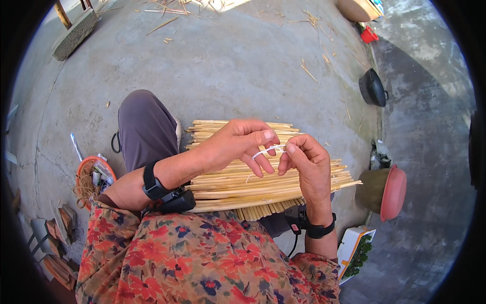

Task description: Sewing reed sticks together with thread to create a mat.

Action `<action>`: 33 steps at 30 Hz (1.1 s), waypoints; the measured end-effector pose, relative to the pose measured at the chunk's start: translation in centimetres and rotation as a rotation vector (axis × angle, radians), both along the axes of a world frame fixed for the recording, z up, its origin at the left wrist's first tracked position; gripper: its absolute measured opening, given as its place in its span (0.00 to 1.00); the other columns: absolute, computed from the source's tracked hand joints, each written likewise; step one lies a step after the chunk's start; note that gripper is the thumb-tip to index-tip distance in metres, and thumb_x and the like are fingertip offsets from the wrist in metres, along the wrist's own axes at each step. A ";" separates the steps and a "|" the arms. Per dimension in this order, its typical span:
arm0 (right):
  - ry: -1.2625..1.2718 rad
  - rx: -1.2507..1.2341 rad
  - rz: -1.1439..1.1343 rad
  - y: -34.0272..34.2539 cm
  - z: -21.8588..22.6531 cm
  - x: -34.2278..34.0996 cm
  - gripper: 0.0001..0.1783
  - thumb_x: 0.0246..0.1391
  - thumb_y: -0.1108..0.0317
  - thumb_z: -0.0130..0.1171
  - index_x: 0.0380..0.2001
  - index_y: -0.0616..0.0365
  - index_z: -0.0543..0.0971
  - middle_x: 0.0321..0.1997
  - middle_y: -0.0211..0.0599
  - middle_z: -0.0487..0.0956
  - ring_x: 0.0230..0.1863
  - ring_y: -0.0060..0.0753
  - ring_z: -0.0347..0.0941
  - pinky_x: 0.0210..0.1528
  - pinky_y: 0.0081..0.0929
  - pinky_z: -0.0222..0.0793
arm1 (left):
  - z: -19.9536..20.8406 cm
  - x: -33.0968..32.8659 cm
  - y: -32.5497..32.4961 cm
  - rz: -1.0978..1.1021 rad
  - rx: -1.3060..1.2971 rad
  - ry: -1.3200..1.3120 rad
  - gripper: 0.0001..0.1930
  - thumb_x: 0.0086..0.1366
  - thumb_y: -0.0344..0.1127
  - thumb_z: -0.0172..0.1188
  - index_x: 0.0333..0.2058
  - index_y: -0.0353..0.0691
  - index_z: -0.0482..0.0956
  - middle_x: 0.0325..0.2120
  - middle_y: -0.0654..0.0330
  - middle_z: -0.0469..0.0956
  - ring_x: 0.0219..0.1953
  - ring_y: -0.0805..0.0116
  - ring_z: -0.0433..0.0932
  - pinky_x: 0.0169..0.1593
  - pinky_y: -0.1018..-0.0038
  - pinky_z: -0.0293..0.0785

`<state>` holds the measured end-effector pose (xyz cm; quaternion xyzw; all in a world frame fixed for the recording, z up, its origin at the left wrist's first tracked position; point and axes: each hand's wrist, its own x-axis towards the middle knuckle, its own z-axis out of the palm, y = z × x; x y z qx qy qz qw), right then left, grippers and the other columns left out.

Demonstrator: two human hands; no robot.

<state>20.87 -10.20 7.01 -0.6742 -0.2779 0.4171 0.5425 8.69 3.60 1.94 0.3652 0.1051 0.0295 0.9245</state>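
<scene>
A loop of white string [264, 151] is stretched between my two hands. My left hand [238, 144] has its fingers partly spread and bent, and the string lies across them. The thumb and fingertips of my right hand [309, 159] pinch the string's other side. Directly beneath both hands, a mat of pale, straw-coloured stalks [243, 190] rests across my lap. The stalks lie side by side, and my hands and left forearm hide part of them. Small white ties [248, 179] show among the stalks.
To my left stands an orange basket [81, 175] with twine and small items. Bricks [61, 228] lie below it. On the right are a black basin [373, 87], a pink basin on a bucket [395, 193] and a white box of greens [354, 248]. Stalk scraps [310, 71] litter the floor.
</scene>
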 end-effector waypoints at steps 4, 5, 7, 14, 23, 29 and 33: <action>-0.005 -0.008 0.007 0.1 0.0 0.0 0.05 0.54 0.71 0.51 0.29 0.61 0.72 0.21 0.29 0.73 0.21 0.17 0.70 0.24 0.15 0.69 | -0.6 0.0 -0.2 -0.044 0.103 -0.073 0.12 0.64 0.37 0.50 0.36 0.33 0.71 0.32 0.55 0.74 0.31 0.59 0.79 0.30 0.68 0.79; 0.006 -0.009 0.005 0.1 0.1 0.1 0.05 0.54 0.71 0.51 0.29 0.61 0.72 0.21 0.29 0.73 0.21 0.17 0.70 0.24 0.15 0.68 | -0.8 0.0 -0.2 -0.042 0.115 -0.079 0.11 0.64 0.37 0.50 0.36 0.33 0.71 0.32 0.55 0.74 0.31 0.59 0.79 0.29 0.68 0.79; 0.016 -0.011 0.003 0.2 0.0 0.1 0.05 0.54 0.71 0.51 0.29 0.61 0.72 0.21 0.29 0.73 0.20 0.17 0.69 0.24 0.15 0.68 | -0.9 0.0 -0.2 -0.037 0.111 -0.081 0.11 0.64 0.36 0.50 0.36 0.33 0.71 0.32 0.55 0.74 0.31 0.59 0.79 0.28 0.69 0.79; 0.024 -0.022 0.025 0.3 0.0 -0.1 0.05 0.55 0.70 0.50 0.29 0.61 0.71 0.21 0.30 0.73 0.21 0.19 0.70 0.24 0.16 0.69 | -0.6 -0.2 0.0 -0.013 0.108 -0.069 0.10 0.64 0.36 0.49 0.35 0.34 0.70 0.30 0.55 0.74 0.28 0.60 0.80 0.24 0.73 0.79; 0.078 -0.002 0.013 0.7 0.0 -0.3 0.06 0.55 0.70 0.49 0.28 0.61 0.71 0.21 0.31 0.73 0.21 0.20 0.71 0.24 0.17 0.69 | -0.8 -0.5 -0.1 0.000 0.175 -0.089 0.10 0.64 0.35 0.48 0.35 0.32 0.70 0.31 0.56 0.74 0.31 0.61 0.79 0.28 0.72 0.80; -0.031 -0.050 0.021 1.0 0.0 -0.6 0.07 0.55 0.69 0.50 0.28 0.61 0.72 0.19 0.30 0.72 0.19 0.20 0.70 0.22 0.16 0.68 | -0.2 -0.6 0.0 0.048 0.053 -0.050 0.11 0.64 0.36 0.50 0.37 0.33 0.71 0.29 0.60 0.74 0.29 0.68 0.78 0.33 0.71 0.78; -0.079 -0.069 0.059 1.3 0.1 -0.4 0.07 0.55 0.69 0.50 0.29 0.61 0.72 0.19 0.28 0.72 0.20 0.17 0.69 0.24 0.15 0.68 | -0.6 -0.4 0.0 0.009 0.139 -0.032 0.10 0.62 0.36 0.53 0.34 0.34 0.74 0.25 0.62 0.74 0.24 0.72 0.76 0.28 0.77 0.74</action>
